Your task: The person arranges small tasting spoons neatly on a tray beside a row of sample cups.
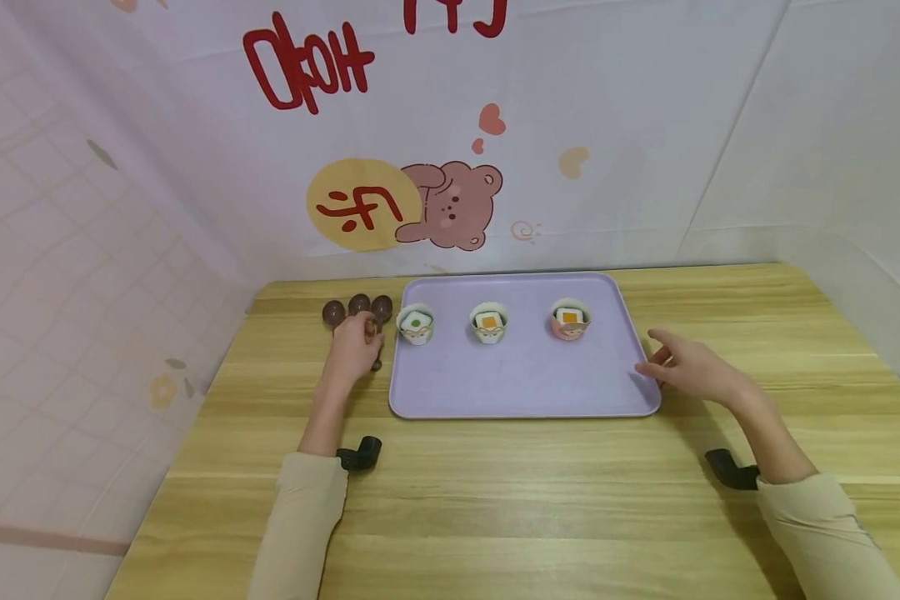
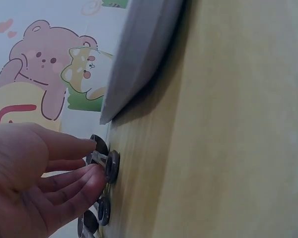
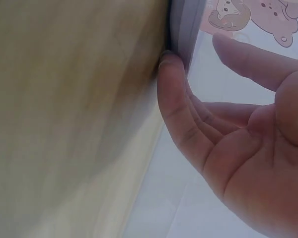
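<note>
My left hand (image 1: 355, 346) is at the dark brown measuring spoons on the left of the table. Its thumb and fingers pinch the handle of one measuring spoon (image 2: 100, 157), whose dark ring end shows beside the fingertips. Other dark round spoon bowls (image 1: 333, 313) lie just behind the hand; their handles are mostly hidden by it. At the right edge of the lavender tray (image 1: 525, 392), my right hand (image 1: 693, 367) touches the rim with bent fingertips, its thumb held apart. The right wrist view shows nothing in the palm (image 3: 248, 153).
Three patterned paper cups stand along the tray: a left cup (image 1: 417, 336) with a green-dotted white piece, a middle cup (image 1: 489, 334) and a pink right cup (image 1: 568, 330) with orange-topped white pieces. A printed cloth (image 1: 615, 100) hangs behind the wooden table (image 1: 525, 508).
</note>
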Available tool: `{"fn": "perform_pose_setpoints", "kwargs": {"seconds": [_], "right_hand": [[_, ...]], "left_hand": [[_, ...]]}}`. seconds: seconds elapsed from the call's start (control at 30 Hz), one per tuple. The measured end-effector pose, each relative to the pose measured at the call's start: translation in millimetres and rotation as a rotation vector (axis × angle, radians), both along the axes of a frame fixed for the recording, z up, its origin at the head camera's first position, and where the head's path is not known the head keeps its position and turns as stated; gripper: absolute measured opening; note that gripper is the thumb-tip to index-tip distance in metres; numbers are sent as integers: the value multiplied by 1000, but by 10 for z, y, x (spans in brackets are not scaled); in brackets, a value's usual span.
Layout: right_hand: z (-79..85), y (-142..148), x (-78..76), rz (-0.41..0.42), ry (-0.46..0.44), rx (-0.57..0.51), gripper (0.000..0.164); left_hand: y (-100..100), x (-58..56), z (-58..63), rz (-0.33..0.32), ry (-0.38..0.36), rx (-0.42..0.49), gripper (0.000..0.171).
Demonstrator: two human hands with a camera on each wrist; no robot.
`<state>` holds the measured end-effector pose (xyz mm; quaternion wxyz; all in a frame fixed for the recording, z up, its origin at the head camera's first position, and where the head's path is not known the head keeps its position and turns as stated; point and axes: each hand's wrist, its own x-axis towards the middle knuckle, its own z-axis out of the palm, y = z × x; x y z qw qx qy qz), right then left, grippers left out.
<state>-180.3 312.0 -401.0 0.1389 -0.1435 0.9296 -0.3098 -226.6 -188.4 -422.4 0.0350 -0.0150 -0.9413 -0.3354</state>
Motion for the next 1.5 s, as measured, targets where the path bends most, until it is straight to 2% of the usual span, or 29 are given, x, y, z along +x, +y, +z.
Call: {"fn": "perform_pose_setpoints", "kwargs": {"seconds": [0.2,0.37,0.6,0.9,1.17,1.5], "right_hand": [[-35,7,22,25,37,-16,53],[-74,13,25,36,45,-57,40],[-102,35,34,19,25,-77,42],[-94,51,19,20,-5,-93,46],[-92,50,7,25,1,-89,46],[-90,44,11,24,-7,-93,48]], "left_hand": [[20,-11,6,0,-8,-47,43],[31,-13,7,5,-9,-53,41],[30,-48,3,3,-7,-37,29],[20,-57,27,2,-34,-20,28],[5,-52,7,14,-52,47,27],[8,-47,9,42,-48,85,24]]}}
